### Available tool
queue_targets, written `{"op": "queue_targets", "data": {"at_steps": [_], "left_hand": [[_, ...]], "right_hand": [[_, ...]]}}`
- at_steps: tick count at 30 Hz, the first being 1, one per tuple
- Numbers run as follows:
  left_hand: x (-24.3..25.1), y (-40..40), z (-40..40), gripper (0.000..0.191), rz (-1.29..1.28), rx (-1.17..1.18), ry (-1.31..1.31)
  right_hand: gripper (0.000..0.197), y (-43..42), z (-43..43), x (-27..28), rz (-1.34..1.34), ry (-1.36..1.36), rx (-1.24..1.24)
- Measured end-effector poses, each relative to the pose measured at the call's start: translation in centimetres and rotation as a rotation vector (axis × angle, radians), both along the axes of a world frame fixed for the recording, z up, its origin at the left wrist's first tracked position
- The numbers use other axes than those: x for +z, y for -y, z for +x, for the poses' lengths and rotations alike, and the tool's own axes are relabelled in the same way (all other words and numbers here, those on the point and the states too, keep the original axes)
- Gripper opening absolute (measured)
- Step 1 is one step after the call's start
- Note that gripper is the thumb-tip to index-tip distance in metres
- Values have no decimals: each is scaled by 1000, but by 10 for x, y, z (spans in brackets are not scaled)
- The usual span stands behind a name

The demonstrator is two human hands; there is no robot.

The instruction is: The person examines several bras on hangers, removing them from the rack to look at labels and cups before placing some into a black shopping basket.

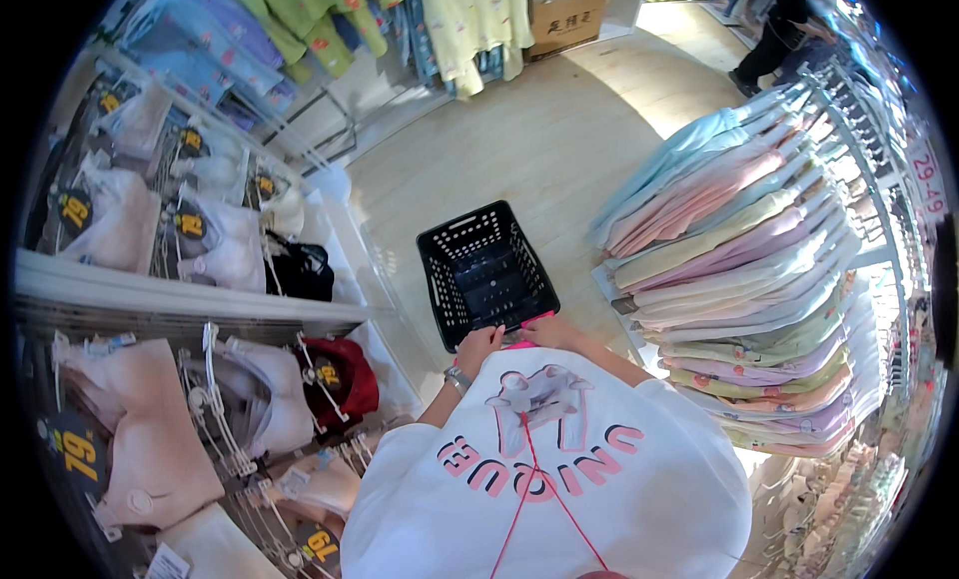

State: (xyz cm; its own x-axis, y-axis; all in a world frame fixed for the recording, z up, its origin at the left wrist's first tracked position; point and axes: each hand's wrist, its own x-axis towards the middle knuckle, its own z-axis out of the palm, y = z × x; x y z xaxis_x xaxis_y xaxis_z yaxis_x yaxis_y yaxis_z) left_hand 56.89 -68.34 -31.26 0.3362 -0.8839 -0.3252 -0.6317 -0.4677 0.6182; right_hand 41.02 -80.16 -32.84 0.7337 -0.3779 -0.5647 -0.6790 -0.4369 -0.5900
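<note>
A black plastic shopping basket [487, 275] with perforated sides is in front of me, tilted in the view. Nothing lies inside it. Along its near edge runs a bright pink handle [541, 318]. My left hand [482, 348], with a silver-coloured band [457, 378] at the wrist, rests at the near left corner with its fingers curled over this handle. To the right, my right hand [553, 332] also grips the handle. My white printed shirt [547, 459] with a red cord hides part of both forearms.
Bras [161, 429] hang on racks at the left, with black price tags. Pastel garments [734, 279] fill a rail at the right. Patterned clothes [476, 32] and a cardboard box [568, 23] stand beyond the wooden floor [479, 152]. A person in black [779, 36] is at the far right.
</note>
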Motion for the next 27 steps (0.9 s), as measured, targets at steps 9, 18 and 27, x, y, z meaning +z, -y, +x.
{"op": "queue_targets", "data": {"at_steps": [9, 18, 27], "left_hand": [[-1, 21, 15, 36, -152, 47, -59], [-7, 46, 48, 38, -366, 37, -47], [-1, 63, 80, 38, -368, 83, -57]], "right_hand": [[35, 23, 23, -12, -129, 188, -103], [25, 47, 56, -12, -204, 219, -305], [27, 60, 79, -11, -183, 193, -352]]}}
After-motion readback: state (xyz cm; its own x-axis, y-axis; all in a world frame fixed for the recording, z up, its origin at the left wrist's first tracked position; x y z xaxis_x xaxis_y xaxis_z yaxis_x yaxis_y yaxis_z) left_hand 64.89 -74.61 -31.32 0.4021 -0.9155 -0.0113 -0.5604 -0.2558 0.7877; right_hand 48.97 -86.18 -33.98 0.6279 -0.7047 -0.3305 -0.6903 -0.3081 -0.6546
